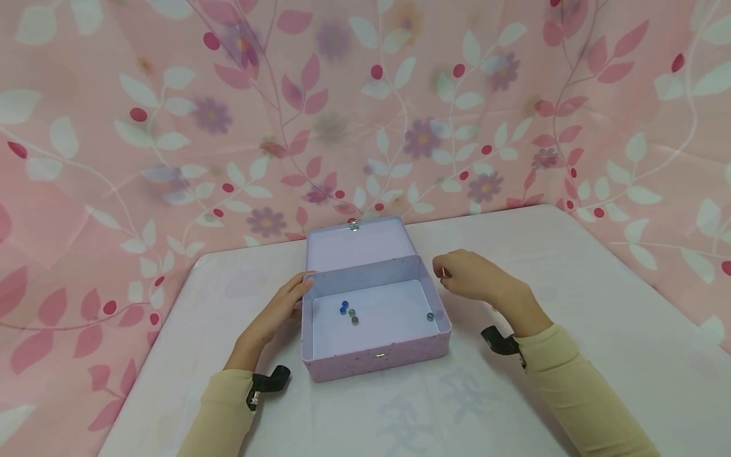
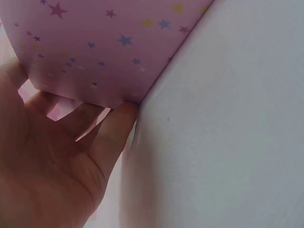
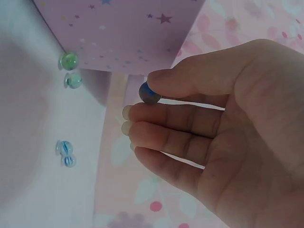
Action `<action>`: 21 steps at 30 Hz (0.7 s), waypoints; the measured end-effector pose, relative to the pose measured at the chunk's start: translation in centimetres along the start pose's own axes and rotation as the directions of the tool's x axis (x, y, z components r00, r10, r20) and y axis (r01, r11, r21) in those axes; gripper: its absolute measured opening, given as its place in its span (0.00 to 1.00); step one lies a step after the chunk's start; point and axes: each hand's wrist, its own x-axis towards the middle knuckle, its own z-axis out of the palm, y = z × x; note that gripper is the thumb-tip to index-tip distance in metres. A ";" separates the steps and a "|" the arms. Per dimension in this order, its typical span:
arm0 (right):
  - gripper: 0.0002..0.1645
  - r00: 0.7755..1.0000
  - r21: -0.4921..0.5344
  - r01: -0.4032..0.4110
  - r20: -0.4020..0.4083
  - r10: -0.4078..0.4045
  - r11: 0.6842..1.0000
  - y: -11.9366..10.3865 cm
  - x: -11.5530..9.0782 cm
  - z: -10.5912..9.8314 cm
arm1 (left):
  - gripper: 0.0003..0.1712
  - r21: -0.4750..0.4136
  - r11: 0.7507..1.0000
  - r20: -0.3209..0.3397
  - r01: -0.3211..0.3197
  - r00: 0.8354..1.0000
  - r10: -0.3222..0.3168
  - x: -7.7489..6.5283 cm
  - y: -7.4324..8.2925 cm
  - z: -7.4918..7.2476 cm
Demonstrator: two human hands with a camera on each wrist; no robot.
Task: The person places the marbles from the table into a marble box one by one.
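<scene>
An open lilac tin box [image 1: 377,360] holds several marbles: two blue marbles [image 1: 344,307], a green marble [image 1: 351,313] and a brownish marble [image 1: 355,320] to the left, a teal marble [image 1: 431,317] near the right wall. My left hand [image 1: 280,308] grips the box's back left corner; the left wrist view shows its fingers reaching around the corner of the star-printed wall [image 2: 109,47]. Just outside the right wall, my right hand [image 1: 471,276] pinches a dark marble with blue on it [image 3: 150,93] between thumb and fingers.
Beside the box, the right wrist view shows two green marbles [image 3: 70,61] and two clear marbles with blue stripes [image 3: 67,148] on the white tablecloth [image 1: 217,355]. The hinged lid [image 1: 360,244] lies back toward the flowered pink curtain [image 1: 342,127].
</scene>
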 end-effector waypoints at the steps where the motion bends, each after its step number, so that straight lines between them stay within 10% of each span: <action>1: 0.07 1.000 0.001 0.007 -0.003 -0.007 1.000 -0.1 0.0 0.1 | 0.38 0.000 1.000 0.001 -0.001 1.000 0.001 0.0 0.0 0.0; 21: 0.04 0.993 -0.047 0.050 -0.100 -0.055 0.998 -2.7 -0.3 -0.5 | 0.39 0.007 1.000 -0.013 0.010 1.000 -0.010 0.1 0.0 0.1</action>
